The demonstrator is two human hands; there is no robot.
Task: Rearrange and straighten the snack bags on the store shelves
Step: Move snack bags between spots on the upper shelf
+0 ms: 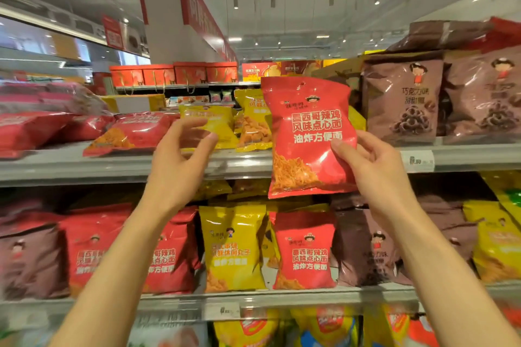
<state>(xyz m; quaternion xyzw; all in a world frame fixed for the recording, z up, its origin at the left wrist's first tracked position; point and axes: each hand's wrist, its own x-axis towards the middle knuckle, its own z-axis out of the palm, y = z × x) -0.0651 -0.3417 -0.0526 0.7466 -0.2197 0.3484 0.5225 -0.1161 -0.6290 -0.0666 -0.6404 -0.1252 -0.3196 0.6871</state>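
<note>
1. The top shelf [70,166] is running across the view, carrying red bags [135,132] lying flat at the left, yellow bags [251,121] in the middle and brown bags [403,101] standing upright at the right; the left end is blurring and the print there is hard to make out.
2. The lower shelf [169,304] is carrying upright bags in a row, brown, red, yellow, red, brown, yellow from left to right; both forearms are crossing in front and hiding parts of several.
3. More bags below that shelf are being cut off by the bottom edge of the view.
4. The red bag [307,138] is being held in the air in front of the top shelf's edge, between the yellow and brown bags. Its long axis is standing near vertical, top seal up and tilting slightly left, printed face towards the camera.
5. The right hand [369,158] is pinching the red bag at its right edge, thumb on the front and the other fingers hidden behind.
6. The left hand [180,155] is reaching up with fingers spread wide and slightly curled, holding nothing, in front of a flat yellow bag [208,121]; whether it is touching that bag cannot be told.
7. A price tag [417,160] is sitting on the top shelf's edge, its print too blurred to read.
</note>
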